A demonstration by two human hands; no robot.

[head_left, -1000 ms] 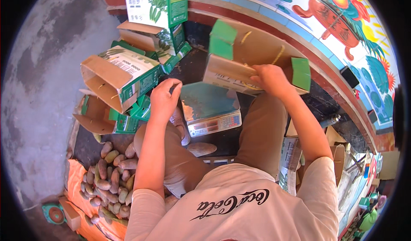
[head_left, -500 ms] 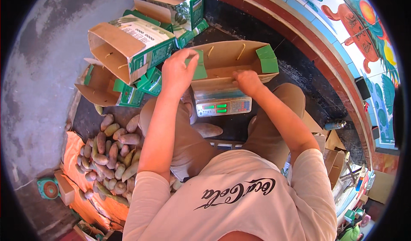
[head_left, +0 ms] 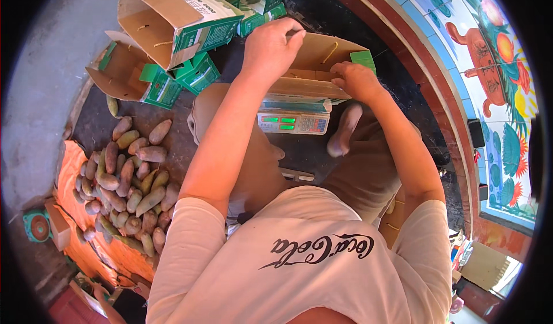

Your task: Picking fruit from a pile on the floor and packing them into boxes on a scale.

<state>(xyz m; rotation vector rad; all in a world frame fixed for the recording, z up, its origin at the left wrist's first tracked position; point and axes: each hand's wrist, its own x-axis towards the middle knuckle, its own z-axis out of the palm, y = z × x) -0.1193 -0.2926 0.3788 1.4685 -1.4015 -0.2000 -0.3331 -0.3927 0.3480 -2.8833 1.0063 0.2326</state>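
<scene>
An open cardboard box (head_left: 314, 88) with rope handles stands just beyond a digital scale (head_left: 295, 122), whose green display is lit; I cannot tell if the box rests on its platform. My left hand (head_left: 271, 50) is over the box's left end, fingers curled in toward the thumb, and hides the green flap there. Whatever those fingers hold is hidden. My right hand (head_left: 358, 83) is over the near rim at the right, close to the right green flap (head_left: 364, 59). Its fingers are bent, with the thumb apart from them and nothing visible between.
Left lies a pile of long reddish-brown and greenish vegetables (head_left: 124, 186), partly on an orange sheet (head_left: 70, 180). Several green-and-white cartons, including an open one (head_left: 213, 36), are stacked at upper left. A brick-red ledge (head_left: 403, 56) and painted tile wall (head_left: 507, 168) curve along the right.
My left hand has moved forward and right, over the box's left end. My right hand has shifted right along the near rim. The whole view has also shifted.
</scene>
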